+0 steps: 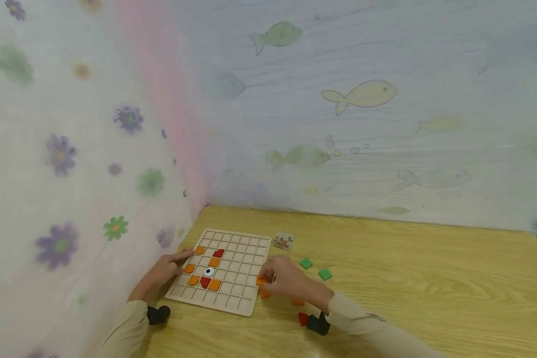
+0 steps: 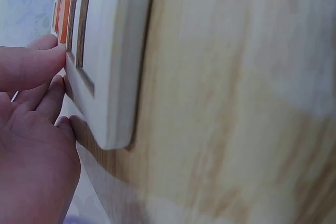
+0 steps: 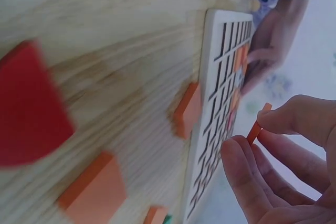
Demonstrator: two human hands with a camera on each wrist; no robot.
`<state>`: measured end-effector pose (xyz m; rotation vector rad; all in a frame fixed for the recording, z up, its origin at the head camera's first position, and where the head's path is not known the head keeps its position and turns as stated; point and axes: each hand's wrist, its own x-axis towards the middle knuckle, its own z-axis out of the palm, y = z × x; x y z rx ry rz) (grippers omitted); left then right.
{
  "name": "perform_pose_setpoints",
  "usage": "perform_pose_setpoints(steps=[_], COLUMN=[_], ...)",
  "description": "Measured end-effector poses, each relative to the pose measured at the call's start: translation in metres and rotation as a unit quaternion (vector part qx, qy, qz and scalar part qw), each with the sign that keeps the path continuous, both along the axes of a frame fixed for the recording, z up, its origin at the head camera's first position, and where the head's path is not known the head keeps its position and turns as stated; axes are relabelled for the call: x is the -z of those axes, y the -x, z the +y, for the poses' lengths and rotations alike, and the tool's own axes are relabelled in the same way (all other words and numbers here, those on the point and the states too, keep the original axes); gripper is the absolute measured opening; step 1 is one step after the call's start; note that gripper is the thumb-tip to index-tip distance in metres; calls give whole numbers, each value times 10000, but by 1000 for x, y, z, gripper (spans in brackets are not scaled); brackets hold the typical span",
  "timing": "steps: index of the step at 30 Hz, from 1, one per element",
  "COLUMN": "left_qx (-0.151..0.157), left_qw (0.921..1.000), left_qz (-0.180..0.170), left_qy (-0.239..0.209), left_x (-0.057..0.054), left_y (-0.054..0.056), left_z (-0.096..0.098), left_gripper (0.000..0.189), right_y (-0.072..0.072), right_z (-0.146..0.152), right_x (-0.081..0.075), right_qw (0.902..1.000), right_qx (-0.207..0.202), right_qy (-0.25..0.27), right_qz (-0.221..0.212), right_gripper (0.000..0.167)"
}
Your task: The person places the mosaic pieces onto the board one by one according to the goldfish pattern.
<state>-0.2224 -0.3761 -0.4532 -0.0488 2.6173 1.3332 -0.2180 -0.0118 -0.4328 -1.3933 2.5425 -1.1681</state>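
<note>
A light wooden grid board (image 1: 239,278) lies on the table at the left. My left hand (image 1: 159,272) touches the board's left edge with its thumb and extended fingers; the left wrist view shows the thumb (image 2: 31,66) against the rim. Over the board's right edge, my right hand (image 1: 291,281) pinches a thin orange tile (image 3: 254,133) between thumb and fingers. On the grid are orange round-sided pieces (image 1: 189,268), orange squares (image 1: 214,285), red pieces (image 1: 218,253) and a white eye piece (image 1: 209,272).
Loose orange tiles (image 1: 265,292) lie right of the board, one close against its edge. Two green squares (image 1: 325,274) sit farther right, and a red piece (image 1: 303,319) is near the right wrist. A small patterned card (image 1: 284,240) lies behind. Walls border the table's left and back.
</note>
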Motion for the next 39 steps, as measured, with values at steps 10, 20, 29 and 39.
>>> perform_pose_setpoints(steps=[10, 20, 29, 39], left_qx=[-55, -9, 85, 244], left_qw=[10000, 10000, 9998, 9990], left_qz=[-45, 49, 201, 367], left_qy=[-47, 48, -27, -12], left_x=[1, 3, 3, 2], left_y=[1, 1, 1, 1], left_z=[0, -1, -3, -3], left_gripper=[63, 64, 62, 60], right_y=[1, 5, 8, 6], right_z=[-29, -54, -76, -99], right_x=[-1, 5, 13, 17], right_qw=[9980, 9976, 9980, 9967], right_qx=[29, 138, 158, 341], right_qy=[-164, -95, -187, -667], right_qz=[-617, -665, -580, -327], right_gripper=[15, 10, 8, 8])
